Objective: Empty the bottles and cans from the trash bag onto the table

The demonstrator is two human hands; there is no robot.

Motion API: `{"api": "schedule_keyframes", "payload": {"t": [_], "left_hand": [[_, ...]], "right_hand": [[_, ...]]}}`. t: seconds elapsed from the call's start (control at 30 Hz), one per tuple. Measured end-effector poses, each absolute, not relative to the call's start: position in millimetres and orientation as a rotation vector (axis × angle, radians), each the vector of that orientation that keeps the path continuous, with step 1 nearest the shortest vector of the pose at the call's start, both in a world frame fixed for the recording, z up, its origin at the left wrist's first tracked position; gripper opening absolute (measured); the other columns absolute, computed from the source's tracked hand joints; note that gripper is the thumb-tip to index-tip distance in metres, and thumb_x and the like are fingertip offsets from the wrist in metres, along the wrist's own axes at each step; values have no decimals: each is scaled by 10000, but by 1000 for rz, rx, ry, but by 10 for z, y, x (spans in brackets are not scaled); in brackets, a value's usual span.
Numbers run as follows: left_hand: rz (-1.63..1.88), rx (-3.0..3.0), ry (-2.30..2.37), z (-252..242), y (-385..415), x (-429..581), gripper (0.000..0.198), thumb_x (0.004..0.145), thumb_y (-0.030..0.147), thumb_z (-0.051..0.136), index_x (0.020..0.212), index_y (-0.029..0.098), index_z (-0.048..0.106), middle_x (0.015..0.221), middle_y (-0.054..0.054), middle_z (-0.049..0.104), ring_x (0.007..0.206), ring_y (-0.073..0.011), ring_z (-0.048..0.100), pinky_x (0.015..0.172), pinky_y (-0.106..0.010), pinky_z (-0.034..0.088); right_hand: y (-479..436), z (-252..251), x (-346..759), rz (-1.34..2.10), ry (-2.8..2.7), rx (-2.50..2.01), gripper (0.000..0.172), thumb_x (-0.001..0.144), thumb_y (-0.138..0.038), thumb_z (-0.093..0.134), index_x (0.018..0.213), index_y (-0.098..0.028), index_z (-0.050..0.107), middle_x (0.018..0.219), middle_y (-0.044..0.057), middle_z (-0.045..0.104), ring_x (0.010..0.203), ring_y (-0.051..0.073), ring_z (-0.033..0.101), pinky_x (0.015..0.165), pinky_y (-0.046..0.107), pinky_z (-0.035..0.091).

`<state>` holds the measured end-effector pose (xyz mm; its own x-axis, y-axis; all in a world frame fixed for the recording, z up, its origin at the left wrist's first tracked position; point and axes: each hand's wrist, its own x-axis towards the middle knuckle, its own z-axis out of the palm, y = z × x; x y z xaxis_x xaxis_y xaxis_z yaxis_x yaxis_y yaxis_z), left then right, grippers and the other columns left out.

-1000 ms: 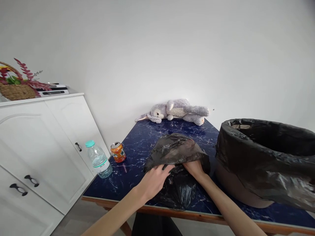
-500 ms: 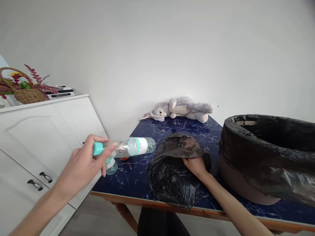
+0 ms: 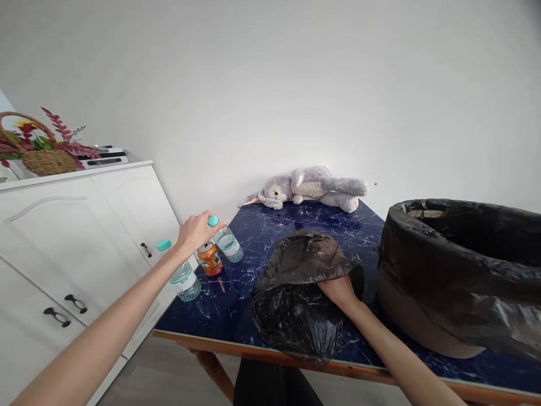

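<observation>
On the left part of the blue marbled table (image 3: 236, 316) two clear bottles with teal caps stand on either side of an orange can (image 3: 210, 260). My left hand (image 3: 198, 231) has its fingers round the cap of the farther bottle (image 3: 229, 245), which rests upright on the table. The nearer bottle (image 3: 185, 280) is partly covered by my left forearm. A crumpled black plastic bag (image 3: 296, 304) lies at mid-table. My right hand (image 3: 338, 288) reaches into its opening, and the fingers are hidden under the plastic.
At the right stands a large bin (image 3: 422, 321) lined with a black bag (image 3: 456, 282). A grey plush rabbit (image 3: 313, 186) lies at the back by the wall. White cabinets (image 3: 54, 225) with a flower basket (image 3: 48, 162) on top are at the left.
The bottle that my left hand held sideways in the air now stands on the table beyond the can. My left hand has moved away from me with it. My right hand has hardly moved.
</observation>
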<state>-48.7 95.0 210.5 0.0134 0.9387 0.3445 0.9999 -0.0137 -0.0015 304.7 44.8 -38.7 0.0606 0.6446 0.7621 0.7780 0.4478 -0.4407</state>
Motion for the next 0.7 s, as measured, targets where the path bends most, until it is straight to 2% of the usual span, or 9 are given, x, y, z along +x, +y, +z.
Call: {"api": "schedule_keyframes", "payload": {"t": [0.1,0.17,0.4,0.53,0.7], "left_hand": [[-322,-1985,-2042,2021,1188,-467,594,946,730,532,1196,218,700,976,-146,807,1031,-389,746,800,-386,523],[-307,-1956,-2057,1989,1288,-475,621,969,734,495,1232,204,685,1064,-172,797,1056,-389,739,814,-393,527],[-290,-1902,-2046,1944,1456,-480,666,1008,740,427,1287,184,663,1202,-217,760,1133,-401,716,875,-426,528],[-301,-1890,-2042,1917,1478,-446,606,1034,670,445,1326,178,644,1231,-228,752,1155,-417,708,894,-452,526],[-357,-1908,-1977,1936,1390,-409,567,1040,590,494,1398,165,605,1362,-231,686,1174,-440,698,921,-506,542]], "right_hand": [[429,-373,3041,-136,-1653,-1253,561,999,-359,513,1544,-224,517,1529,160,593,1452,371,512,1194,642,439],[424,-380,3033,-122,-1653,-1255,562,1015,-392,507,1551,-224,512,1546,164,579,1468,376,495,1197,643,432],[453,-476,3042,-89,-1651,-1252,613,1027,-469,491,1582,-210,484,1579,174,549,1485,373,481,1223,654,392],[459,-525,3075,-57,-1675,-1244,589,1023,-476,487,1566,-248,523,1559,151,579,1494,367,475,1238,652,379],[450,-534,3082,-22,-1666,-1218,597,1060,-493,427,1577,-203,502,1558,169,579,1517,344,454,1249,632,377]]}}
